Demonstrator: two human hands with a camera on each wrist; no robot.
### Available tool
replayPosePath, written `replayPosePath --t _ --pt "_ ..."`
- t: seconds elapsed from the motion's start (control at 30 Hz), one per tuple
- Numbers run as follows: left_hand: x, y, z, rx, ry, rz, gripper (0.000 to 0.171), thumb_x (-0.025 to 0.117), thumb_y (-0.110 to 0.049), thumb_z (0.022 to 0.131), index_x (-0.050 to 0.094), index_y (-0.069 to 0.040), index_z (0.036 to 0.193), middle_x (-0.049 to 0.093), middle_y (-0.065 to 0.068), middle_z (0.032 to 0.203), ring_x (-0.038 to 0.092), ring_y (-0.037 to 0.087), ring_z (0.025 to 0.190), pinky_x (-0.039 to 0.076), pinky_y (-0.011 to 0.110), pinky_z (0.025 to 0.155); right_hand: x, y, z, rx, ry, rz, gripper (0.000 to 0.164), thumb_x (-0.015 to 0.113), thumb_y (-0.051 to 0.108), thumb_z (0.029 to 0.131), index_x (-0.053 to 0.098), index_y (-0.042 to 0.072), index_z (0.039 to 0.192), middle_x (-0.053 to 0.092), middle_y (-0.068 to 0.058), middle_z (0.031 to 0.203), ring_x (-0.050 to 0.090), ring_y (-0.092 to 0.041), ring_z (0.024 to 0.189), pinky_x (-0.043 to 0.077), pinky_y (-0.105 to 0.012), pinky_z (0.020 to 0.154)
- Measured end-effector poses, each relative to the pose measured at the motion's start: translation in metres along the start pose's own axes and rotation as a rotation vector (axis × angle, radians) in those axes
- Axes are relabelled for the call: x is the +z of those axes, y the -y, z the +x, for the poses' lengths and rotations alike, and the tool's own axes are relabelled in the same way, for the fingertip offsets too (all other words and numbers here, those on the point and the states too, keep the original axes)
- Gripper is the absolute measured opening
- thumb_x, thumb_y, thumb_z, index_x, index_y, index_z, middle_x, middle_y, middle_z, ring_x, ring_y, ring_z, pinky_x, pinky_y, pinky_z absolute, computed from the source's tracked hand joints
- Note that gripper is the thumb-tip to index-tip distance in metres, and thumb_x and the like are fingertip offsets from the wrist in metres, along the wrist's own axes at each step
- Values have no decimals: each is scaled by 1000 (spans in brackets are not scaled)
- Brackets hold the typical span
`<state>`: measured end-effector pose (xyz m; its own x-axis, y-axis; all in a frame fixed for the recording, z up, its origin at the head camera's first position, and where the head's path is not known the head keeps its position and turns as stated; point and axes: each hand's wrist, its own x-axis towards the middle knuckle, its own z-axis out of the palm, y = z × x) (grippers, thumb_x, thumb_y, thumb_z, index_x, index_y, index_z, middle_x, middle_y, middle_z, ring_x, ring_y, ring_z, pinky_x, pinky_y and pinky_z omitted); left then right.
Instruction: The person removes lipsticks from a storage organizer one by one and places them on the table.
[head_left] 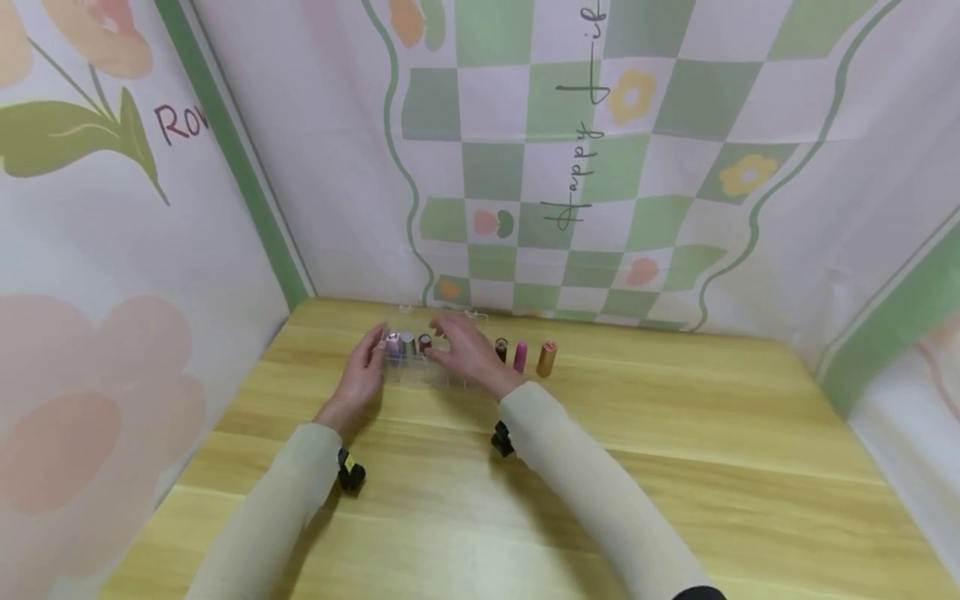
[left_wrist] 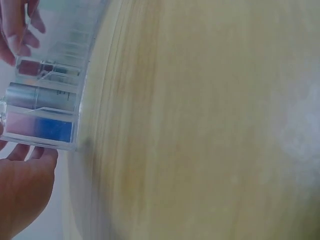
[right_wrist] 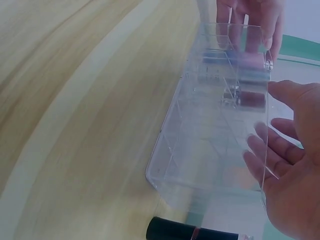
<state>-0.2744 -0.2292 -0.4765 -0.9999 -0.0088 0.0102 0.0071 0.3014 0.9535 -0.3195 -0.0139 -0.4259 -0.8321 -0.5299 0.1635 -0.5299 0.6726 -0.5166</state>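
Lengthwise at the back of the table stands a clear lipstick organizer [right_wrist: 170,145] with divided compartments. Its left end holds a pink-and-blue lipstick tube [left_wrist: 37,127], a silver-grey tube [left_wrist: 42,96] and a dark red-topped tube [head_left: 425,342]. My left hand [head_left: 362,375] rests its fingers against the organizer's left end wall, with a fingertip at the upper rim. Over the middle of the organizer, my right hand [head_left: 468,354] has its fingers spread, with nothing between thumb and fingers. Its thumb tip is close to the dark red-topped tube.
Right of the organizer stand a black tube [right_wrist: 172,229], a magenta lipstick [head_left: 521,357] and an orange-gold tube [head_left: 547,359] in a row. The wooden table [head_left: 420,517] meets a patterned curtain [head_left: 495,167] along its back edge.
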Motion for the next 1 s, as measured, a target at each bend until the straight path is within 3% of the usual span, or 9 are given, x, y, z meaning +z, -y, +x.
replayPosePath --t 0.3,0.6,1.0 --pt "0 1 2 4 -4 -28 52 34 -32 113 25 -23 163 25 9 169 29 30 152 26 48 125 9 1 5 45 2 -93 47 71 32 98 59 9 137 63 -6 129 61 -22 115 56 -38 96" --pt "1 0 3 -3 -4 -18 52 33 -35 113 25 -25 163 24 8 169 28 30 152 26 48 125 18 0 2 22 -88 -187 37 70 35 98 66 12 127 66 -4 122 63 -19 108 57 -35 90" --pt "-1 0 0 27 -5 0 52 33 -31 113 24 -19 163 25 10 168 25 31 154 23 49 126 23 1 2 44 -128 -183 29 71 36 97 69 15 117 67 0 113 62 -17 99 56 -33 82"
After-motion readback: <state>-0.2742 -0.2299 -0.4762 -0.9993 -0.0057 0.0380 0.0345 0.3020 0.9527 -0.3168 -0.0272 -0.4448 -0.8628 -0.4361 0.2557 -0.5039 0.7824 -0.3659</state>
